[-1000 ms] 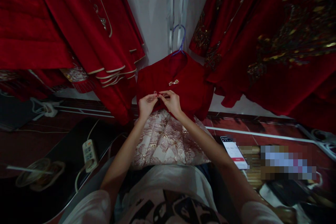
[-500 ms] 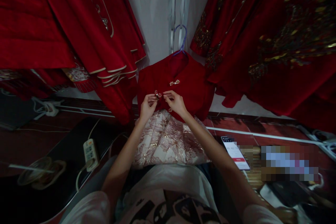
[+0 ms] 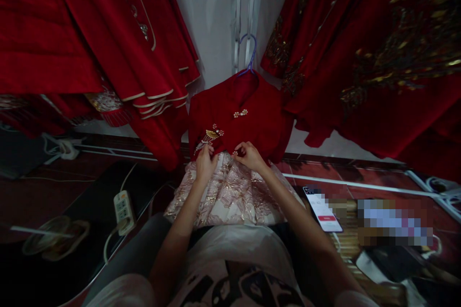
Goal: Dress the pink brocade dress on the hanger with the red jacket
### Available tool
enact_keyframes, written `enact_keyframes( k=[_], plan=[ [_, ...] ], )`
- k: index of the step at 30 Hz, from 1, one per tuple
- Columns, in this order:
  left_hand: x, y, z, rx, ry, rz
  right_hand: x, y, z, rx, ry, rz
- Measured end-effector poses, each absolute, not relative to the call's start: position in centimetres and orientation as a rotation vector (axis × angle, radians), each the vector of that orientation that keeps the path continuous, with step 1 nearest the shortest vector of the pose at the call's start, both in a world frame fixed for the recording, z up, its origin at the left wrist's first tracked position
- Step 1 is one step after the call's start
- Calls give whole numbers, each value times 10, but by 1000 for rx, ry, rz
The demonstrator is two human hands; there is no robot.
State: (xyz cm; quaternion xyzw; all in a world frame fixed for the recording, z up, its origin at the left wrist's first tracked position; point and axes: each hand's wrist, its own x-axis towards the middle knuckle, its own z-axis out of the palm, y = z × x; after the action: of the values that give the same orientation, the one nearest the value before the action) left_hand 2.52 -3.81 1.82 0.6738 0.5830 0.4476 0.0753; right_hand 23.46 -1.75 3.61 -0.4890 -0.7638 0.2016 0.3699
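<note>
A red jacket hangs in front of me on a purple hanger. Pearl-like flower clasps show on its upper front, and a gold fan-shaped ornament with beaded strands lies on its left part. My left hand is closed at the lower left front, its fingertips on the cloth just below the strands. My right hand pinches the jacket's lower front edge beside a small pearly clasp, partly hidden by the fingers. Below both hands spreads a pale pink skirt fabric with gold pattern, over my lap.
Red garments hang at the left and right. To the left, a power strip and a clear plastic container lie on a dark surface. A phone rests on a slatted stool at the right. A white pole crosses behind.
Both hands have moved down the jacket, from the upper flower clasp to its lower edge. The fan ornament, hidden before by my left hand, now shows.
</note>
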Motion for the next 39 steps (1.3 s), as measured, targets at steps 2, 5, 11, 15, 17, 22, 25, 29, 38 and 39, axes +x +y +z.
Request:
enact_keyframes(
  k=[2,5,11,15,17,22,25,29,38,39],
  plan=[
    [34,-45,23,1984,1738,1409,232,-18,37,-1226,-1928,543],
    [53,-60,23,2010,1728,1448,235,-17,39,-1176,-1891,680],
    [67,-68,10,2086,1742,1475,260,-9,49,-1134,-1758,852],
    [59,-55,3,1707,1637,1721,271,-13,67,-1111,-1726,1038],
    [56,-48,0,1575,1636,1776,272,-19,79,-1070,-1722,1150],
    [52,-36,-4,1462,1572,1739,266,-32,97,-1007,-1732,1343],
    [52,-32,-4,1417,1509,1761,257,-35,96,-964,-1712,1398],
    [53,-28,-5,1300,1416,1737,234,-29,81,-955,-1699,1287],
    [55,-27,-4,1191,1317,1762,175,-6,45,-1205,-1615,759],
    [56,-28,-4,1196,1316,1768,174,-7,44,-1219,-1628,743]
  ],
)
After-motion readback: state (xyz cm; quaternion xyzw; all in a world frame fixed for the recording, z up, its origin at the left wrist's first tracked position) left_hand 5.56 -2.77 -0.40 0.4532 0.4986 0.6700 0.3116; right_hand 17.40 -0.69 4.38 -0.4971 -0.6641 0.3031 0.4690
